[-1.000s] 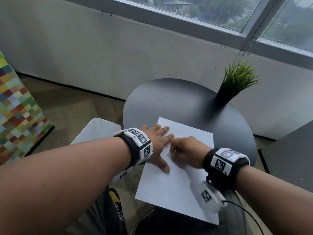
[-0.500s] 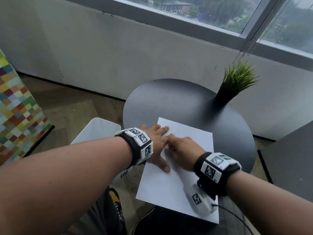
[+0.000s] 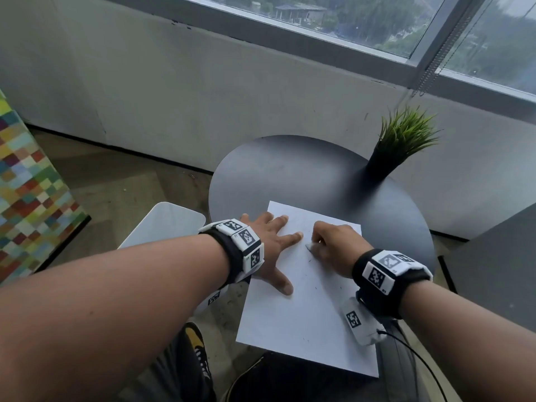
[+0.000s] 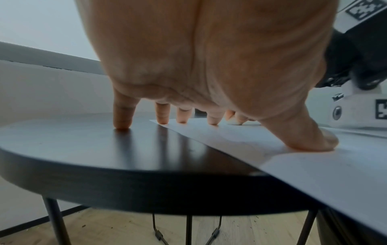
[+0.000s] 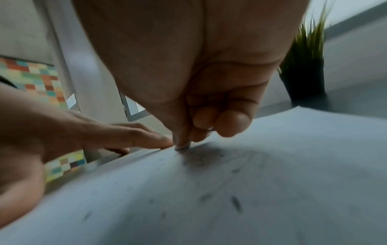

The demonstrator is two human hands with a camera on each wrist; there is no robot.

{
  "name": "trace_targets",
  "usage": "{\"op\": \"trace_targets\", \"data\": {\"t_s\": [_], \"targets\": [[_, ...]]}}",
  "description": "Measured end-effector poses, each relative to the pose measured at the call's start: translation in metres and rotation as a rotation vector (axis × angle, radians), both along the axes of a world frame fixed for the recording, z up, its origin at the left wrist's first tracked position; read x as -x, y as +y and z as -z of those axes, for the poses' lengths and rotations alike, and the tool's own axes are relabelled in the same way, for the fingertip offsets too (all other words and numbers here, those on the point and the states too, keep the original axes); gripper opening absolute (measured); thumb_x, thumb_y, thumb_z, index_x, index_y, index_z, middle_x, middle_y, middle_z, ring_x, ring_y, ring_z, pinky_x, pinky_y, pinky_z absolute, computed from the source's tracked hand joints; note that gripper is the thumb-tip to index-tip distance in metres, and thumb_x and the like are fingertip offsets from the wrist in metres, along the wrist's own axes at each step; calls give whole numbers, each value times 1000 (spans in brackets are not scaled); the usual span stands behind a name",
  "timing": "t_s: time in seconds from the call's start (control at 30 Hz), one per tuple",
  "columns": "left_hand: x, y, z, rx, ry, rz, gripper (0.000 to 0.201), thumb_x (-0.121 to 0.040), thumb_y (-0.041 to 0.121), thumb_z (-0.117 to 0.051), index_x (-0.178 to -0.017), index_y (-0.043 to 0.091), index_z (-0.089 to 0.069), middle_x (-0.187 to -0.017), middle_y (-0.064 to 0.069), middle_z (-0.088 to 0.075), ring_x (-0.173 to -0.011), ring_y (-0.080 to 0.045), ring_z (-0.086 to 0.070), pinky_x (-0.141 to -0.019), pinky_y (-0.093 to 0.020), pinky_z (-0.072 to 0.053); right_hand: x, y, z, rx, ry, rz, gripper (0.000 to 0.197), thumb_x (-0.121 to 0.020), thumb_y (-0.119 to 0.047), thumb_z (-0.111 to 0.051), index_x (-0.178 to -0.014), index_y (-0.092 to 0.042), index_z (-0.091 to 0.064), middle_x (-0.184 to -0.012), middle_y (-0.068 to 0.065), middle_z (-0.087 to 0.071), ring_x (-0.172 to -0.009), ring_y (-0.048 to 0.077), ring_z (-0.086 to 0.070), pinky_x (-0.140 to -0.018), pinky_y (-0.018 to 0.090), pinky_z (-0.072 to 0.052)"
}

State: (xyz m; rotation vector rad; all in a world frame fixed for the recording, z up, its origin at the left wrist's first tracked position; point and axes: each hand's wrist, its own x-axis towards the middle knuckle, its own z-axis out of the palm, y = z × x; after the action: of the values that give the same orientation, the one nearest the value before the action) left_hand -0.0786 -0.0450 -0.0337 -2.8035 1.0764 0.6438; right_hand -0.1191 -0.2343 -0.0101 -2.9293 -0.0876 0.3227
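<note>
The right hand (image 3: 336, 246) has slid slightly away from the left hand (image 3: 269, 248), leaving a narrow gap between them. Its curled fingers pinch a small pale eraser (image 3: 309, 247) down on the white paper (image 3: 304, 314), just beside the left index fingertip. The left hand lies flat, fingers spread, pressing the paper's left edge onto the round black table (image 3: 290, 169).
</note>
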Motion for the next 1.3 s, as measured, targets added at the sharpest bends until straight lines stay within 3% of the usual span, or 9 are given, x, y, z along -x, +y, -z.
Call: {"op": "trace_targets", "data": {"t_s": [0.17, 0.3, 0.47, 0.63, 0.77, 0.9, 1.07, 1.23, 1.3], "targets": [[0, 1, 1, 19, 0, -2, 120, -63, 93, -59, -157, 48, 0, -170, 0, 6, -154, -31, 2, -118, -65, -13, 24, 24, 2, -39, 84, -272, 10, -91, -26, -52, -98, -19, -55, -87, 1, -63, -80, 23, -53, -69, 31, -43], [0, 0, 0, -6, -2, 1, 121, -63, 94, -57, -157, 47, 4, -170, 0, 8, -154, -31, 3, -118, -65, -14, -1, -3, -3, 2, 4, 3, 9, -88, -31, -54, -90, -23, -52, -88, 1, -61, -83, 25, -54, -72, 33, -48], [0, 2, -1, 9, 13, 0, 121, -64, 92, -60, -158, 47, 3, -170, 0, 8, -154, -31, 4, -119, -65, -11, 24, 22, 3, 21, 86, -288, 10, -91, -26, -47, -99, -21, -49, -87, 4, -61, -76, 23, -48, -65, 33, -41], [1, 0, -2, -5, 2, 5, 121, -64, 93, -58, -158, 47, 2, -170, -2, 7, -154, -32, 3, -118, -66, -13, 8, 4, -2, 40, -3, -28, 14, -92, -31, -48, -98, -19, -49, -95, 9, -62, -86, 32, -57, -71, 35, -49], [0, 2, 0, 21, 8, -1, 120, -63, 92, -60, -157, 48, -1, -170, -1, 7, -154, -30, 4, -119, -66, -12, 28, 35, 2, -68, 83, -251, 12, -90, -26, -48, -99, -21, -53, -97, 8, -65, -88, 30, -57, -74, 35, -48], [1, 1, 0, 0, -5, 6, 120, -64, 93, -58, -157, 46, 2, -170, -1, 8, -154, -31, 4, -118, -65, -13, 0, 10, 1, -15, -31, 28, 13, -89, -33, -51, -94, -22, -55, -98, 6, -65, -91, 28, -58, -75, 34, -48], [0, 1, 3, 10, 1, -2, 121, -62, 93, -60, -157, 47, 2, -170, 0, 9, -154, -31, 5, -118, -67, -11, 34, 33, 0, -46, 99, -305, 5, -89, -27, -54, -91, -22, -55, -86, 1, -63, -79, 26, -54, -69, 33, -45], [1, -1, 0, -20, 14, -3, 125, -62, 93, -59, -157, 47, 7, -169, -1, 13, -154, -31, 8, -119, -67, -9, 17, 2, -2, -35, -18, -74, 10, -92, -29, -52, -96, -21, -54, -91, 2, -63, -84, 25, -55, -71, 32, -45], [2, 0, 0, -15, 19, -5, 122, -62, 93, -60, -156, 50, 6, -169, -1, 13, -154, -32, 8, -119, -68, -8, 28, 16, 2, -43, -16, -163, 6, -92, -26, -50, -96, -21, -52, -88, 2, -61, -81, 26, -53, -68, 32, -43]]}}
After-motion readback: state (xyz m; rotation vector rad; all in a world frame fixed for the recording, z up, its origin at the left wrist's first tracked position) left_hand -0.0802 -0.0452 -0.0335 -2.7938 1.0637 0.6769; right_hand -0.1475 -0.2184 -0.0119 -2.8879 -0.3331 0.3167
